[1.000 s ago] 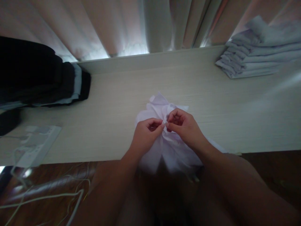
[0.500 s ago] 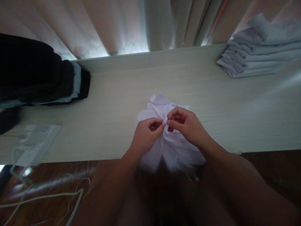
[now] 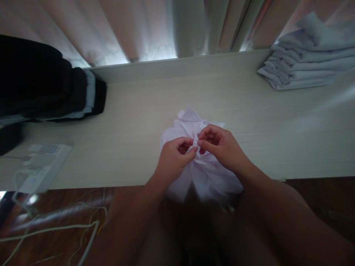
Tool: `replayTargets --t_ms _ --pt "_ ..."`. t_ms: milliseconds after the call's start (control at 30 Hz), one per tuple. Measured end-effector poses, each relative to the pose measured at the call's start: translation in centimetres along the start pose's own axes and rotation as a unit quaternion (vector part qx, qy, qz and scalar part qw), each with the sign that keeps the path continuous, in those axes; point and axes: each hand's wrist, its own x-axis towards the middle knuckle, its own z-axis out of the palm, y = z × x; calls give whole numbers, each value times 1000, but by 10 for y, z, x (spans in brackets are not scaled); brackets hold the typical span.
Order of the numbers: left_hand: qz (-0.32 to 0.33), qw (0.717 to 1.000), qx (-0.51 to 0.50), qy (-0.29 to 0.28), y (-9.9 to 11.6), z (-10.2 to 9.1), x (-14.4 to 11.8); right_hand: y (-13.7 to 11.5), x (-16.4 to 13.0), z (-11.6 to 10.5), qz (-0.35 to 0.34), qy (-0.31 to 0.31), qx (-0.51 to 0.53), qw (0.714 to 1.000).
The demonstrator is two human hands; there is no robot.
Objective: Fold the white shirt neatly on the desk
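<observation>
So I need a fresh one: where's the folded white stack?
Head view, far right: the folded white stack sits on the table by the curtain.

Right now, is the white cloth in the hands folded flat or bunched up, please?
Bunched up: the white cloth gathers into creases where the left hand and right hand pinch it.

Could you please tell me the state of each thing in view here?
white garment: crumpled, bunched at the table edge, pinched by both hands.
left hand: closed on the fabric.
right hand: closed on the fabric.
light stack: folded, piled.
dark clothes: heaped.
power strip: cables plugged in.
curtain: drawn.
</observation>
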Motion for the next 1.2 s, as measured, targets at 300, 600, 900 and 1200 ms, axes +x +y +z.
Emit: replayTargets --t_ms 300,600,900,1200 --pt "20 999 35 -8 -3 0 0 -1 0 0 2 -12 12 1000" --pt "-3 999 -39 -6 -1 -3 1 -3 1 -3 -6 -25 43 999" --pt "-81 976 -200 -22 6 0 2 -7 -1 -4 -5 -47 87 995" --pt "-113 951 -286 -29 3 4 3 -8 -3 0 0 -59 106 993"
